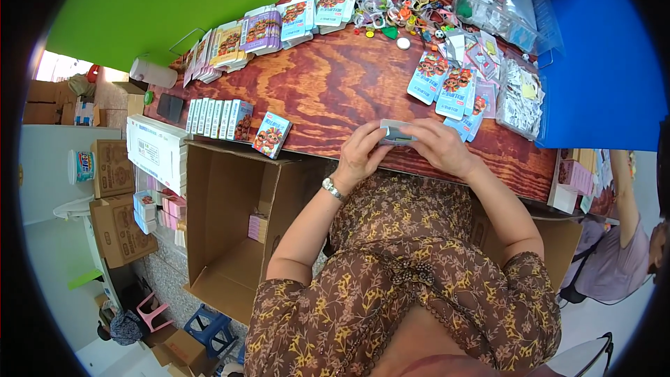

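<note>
Near the table's front edge, a small light-blue carton [396, 134] is pinched between my two hands. My left hand [359, 150] grips its left end, and a watch circles that wrist. Around its right end curl the fingers of my right hand [445, 145]. What lies inside the carton is too small to make out. Just beyond my right hand lie several flat blue printed cartons [457, 91]. To the left, a filled blue carton [271, 135] leans at the table edge, beside a row of standing cartons [220, 119].
Stacks of flattened cartons [262, 28] curve along the back. A pile of small colourful trinkets [401, 10] lies at the back middle, with a clear tub of silvery packets [520, 101] at right. Below the table edge stands an open cardboard box [227, 216]. Another person [618, 258] is at far right.
</note>
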Demonstrator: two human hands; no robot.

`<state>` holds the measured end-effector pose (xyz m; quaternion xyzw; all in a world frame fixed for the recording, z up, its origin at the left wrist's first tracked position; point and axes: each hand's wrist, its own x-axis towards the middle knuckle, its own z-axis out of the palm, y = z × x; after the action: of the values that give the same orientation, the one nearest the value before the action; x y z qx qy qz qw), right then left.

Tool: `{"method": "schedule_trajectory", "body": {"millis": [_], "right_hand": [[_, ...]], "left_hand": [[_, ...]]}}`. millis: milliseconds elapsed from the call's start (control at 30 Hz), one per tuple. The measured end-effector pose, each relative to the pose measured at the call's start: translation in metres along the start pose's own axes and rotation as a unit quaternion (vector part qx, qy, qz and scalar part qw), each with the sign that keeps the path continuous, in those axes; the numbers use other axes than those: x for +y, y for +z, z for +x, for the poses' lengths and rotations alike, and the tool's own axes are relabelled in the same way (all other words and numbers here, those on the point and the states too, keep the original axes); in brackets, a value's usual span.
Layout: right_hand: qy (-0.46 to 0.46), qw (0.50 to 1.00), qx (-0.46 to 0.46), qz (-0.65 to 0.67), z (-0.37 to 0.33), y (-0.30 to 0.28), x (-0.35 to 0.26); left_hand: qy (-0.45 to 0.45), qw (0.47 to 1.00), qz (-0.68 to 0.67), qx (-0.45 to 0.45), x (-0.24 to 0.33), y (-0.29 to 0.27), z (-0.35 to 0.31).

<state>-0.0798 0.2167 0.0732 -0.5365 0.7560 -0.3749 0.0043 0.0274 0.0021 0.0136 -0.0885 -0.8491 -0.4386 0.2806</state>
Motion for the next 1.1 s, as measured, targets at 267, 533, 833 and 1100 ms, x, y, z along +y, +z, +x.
{"method": "schedule_trajectory", "body": {"millis": [267, 533, 833, 1100], "right_hand": [[0.038, 0.997, -0.056, 0.044, 0.021, -0.008, -0.003], [-0.077, 0.996, -0.012, -0.033, 0.018, -0.007, -0.005], [0.040, 0.999, 0.013, 0.007, 0.019, 0.003, -0.019], [-0.050, 0.978, 0.046, -0.195, 0.008, 0.014, -0.040]], "left_hand": [[0.024, 0.997, 0.001, -0.074, 0.006, -0.011, 0.004], [-0.033, 0.997, -0.070, 0.018, 0.009, 0.000, -0.005], [-0.126, 0.978, -0.168, -0.012, 0.005, 0.005, -0.014], [-0.011, 0.999, -0.028, 0.025, 0.019, 0.001, -0.005]]}}
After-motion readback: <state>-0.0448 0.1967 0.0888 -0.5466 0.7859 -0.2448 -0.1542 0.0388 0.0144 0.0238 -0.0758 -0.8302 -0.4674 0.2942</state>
